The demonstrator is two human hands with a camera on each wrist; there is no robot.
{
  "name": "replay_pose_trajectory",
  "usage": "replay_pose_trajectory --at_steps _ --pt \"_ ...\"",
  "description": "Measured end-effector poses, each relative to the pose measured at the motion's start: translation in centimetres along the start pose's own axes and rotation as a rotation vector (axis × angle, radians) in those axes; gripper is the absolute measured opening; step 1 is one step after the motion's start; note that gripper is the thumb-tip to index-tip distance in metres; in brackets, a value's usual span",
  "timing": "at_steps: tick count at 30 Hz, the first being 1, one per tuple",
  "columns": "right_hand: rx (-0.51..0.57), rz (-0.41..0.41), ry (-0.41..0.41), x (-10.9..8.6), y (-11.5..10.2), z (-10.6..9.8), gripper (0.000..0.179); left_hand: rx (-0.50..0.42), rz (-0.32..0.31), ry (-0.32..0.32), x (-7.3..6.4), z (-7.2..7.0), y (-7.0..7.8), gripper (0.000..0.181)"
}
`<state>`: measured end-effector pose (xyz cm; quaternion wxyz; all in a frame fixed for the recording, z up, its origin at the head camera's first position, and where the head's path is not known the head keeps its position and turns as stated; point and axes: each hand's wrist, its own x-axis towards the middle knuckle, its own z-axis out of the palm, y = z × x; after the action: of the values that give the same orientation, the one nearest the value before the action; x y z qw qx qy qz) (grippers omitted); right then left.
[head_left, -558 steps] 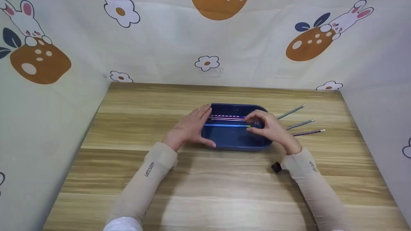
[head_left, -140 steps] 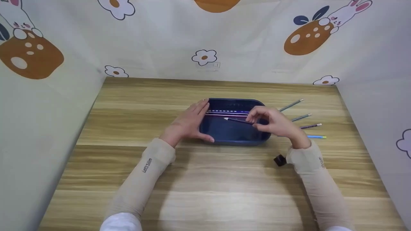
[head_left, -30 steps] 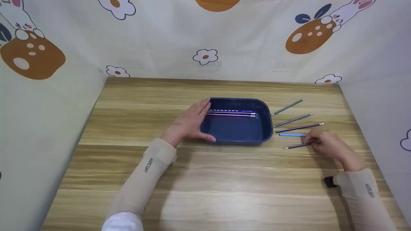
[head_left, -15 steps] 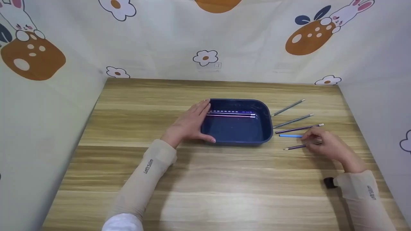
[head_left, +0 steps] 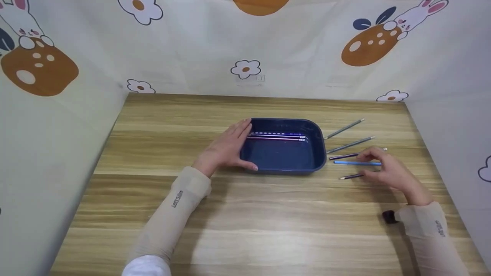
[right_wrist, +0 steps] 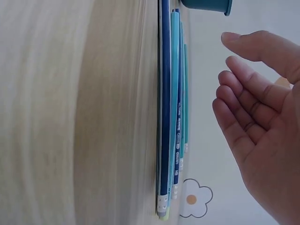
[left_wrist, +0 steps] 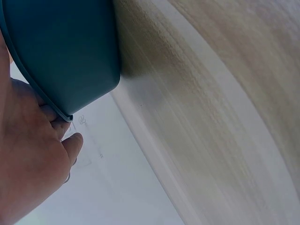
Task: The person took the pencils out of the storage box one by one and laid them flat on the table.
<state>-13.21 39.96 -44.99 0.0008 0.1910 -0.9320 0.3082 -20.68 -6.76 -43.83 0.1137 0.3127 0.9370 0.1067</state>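
Note:
A dark blue rounded rectangular box (head_left: 282, 155) stands on the table, several slim pencils (head_left: 276, 137) lying along its far side. My left hand (head_left: 224, 149) rests against the box's left end, fingers straight along the far corner and thumb at the near one; the left wrist view shows the hand (left_wrist: 35, 136) at the box's rim (left_wrist: 61, 113). My right hand (head_left: 387, 172) hovers over a blue pencil (head_left: 351, 163) and a dark pencil (head_left: 349, 177) whose back part it hides. In the right wrist view that hand (right_wrist: 262, 101) is loosely spread and holds nothing.
Beyond the blue pencil lie another dark pencil (head_left: 341, 156) and two grey-green pencils (head_left: 351, 144), fanned out right of the box. Patterned cloth walls (head_left: 291, 57) border the wooden table (head_left: 249, 226) at the back and sides.
The blue pencil, earlier in the box, now lies on the table. A dark pencil, pinched over the box, went down right beside it; my right hand has let it go and opened.

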Motion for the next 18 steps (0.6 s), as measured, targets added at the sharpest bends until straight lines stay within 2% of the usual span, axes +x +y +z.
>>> replay_pose_trajectory --at_steps 10,18 --pt "0.062 -0.033 0.054 1.0 -0.9 0.5 0.040 -0.008 0.015 0.026 0.0 0.1 -0.1 0.131" --pt "0.105 -0.051 0.056 1.8 -5.0 0.0 0.038 0.013 0.014 0.023 -0.1 0.0 -0.1 0.132"
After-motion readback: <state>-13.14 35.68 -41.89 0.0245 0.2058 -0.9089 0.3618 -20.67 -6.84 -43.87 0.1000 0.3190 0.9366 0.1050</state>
